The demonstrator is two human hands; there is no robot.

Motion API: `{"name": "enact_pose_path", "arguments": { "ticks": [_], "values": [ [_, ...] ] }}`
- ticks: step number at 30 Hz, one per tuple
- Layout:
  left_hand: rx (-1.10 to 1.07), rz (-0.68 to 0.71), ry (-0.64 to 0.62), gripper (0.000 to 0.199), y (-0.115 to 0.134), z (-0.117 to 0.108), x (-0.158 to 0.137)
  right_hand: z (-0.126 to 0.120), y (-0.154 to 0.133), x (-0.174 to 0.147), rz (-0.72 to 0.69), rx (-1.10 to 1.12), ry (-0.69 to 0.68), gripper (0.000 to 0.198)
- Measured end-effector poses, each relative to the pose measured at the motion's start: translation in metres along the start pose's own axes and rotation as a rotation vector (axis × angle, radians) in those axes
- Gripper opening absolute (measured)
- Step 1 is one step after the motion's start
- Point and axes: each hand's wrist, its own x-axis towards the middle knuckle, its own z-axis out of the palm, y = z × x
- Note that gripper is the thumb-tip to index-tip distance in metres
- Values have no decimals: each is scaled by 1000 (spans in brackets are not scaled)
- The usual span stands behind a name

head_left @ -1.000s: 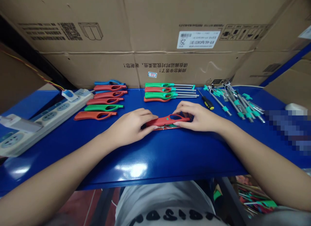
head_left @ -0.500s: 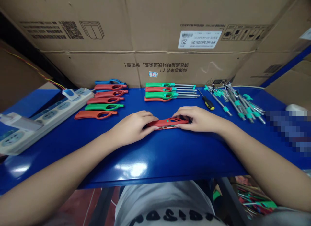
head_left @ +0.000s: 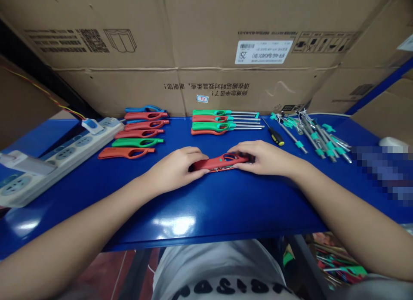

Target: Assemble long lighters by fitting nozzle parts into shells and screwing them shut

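Observation:
A red lighter casing (head_left: 215, 162) lies sideways over the middle of the blue table, held at both ends. Along its near side a gap shows thin wires and inner parts between the two shell halves. My left hand (head_left: 182, 165) grips the left end, with the thumb on the near side and the fingers on the far side. Closed round the right end, by the finger loop, is my right hand (head_left: 260, 159). The fingers and palm hide both tips of the casing.
Several coloured casings (head_left: 134, 125) lie in a column at left, beside a white power strip (head_left: 66, 156). Lighters with metal tubes (head_left: 226, 119) sit behind my hands. A screwdriver (head_left: 275, 135) and a pile of metal tubes with green parts (head_left: 318, 136) are to the right. A cardboard box (head_left: 206, 46) walls the back.
The casing has rolled slightly, showing more of its red upper face and a narrower side gap. Both hands keep their hold in nearly the same place.

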Motion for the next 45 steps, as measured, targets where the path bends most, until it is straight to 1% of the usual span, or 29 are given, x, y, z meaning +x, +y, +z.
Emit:
{"name": "enact_pose_path", "arguments": {
  "ticks": [3,12,18,21,26,31,39,42,45],
  "values": [
    [-11,-8,17,27,0,0,0,0,1,0,0,14,15,37],
    [-5,-12,15,27,0,-2,0,6,-4,1,46,-70,26,35],
    [-2,-18,6,28,1,-2,0,3,0,0,11,0,7,36],
    [-6,-26,-2,28,2,-2,0,1,0,0,15,33,-1,37],
    [-16,-49,5,28,3,-2,0,2,-1,0,27,0,0,36],
    [-27,-36,34,29,2,0,0,1,0,-1,9,7,-20,37],
    [2,-4,97,32,2,-5,-1,-2,6,-1,-1,71,78,38],
    [20,-27,66,30,4,-7,-1,-3,7,-1,-7,67,87,33],
    [33,-53,28,27,6,-8,-2,-4,9,-2,11,52,66,30]
  ]
}}
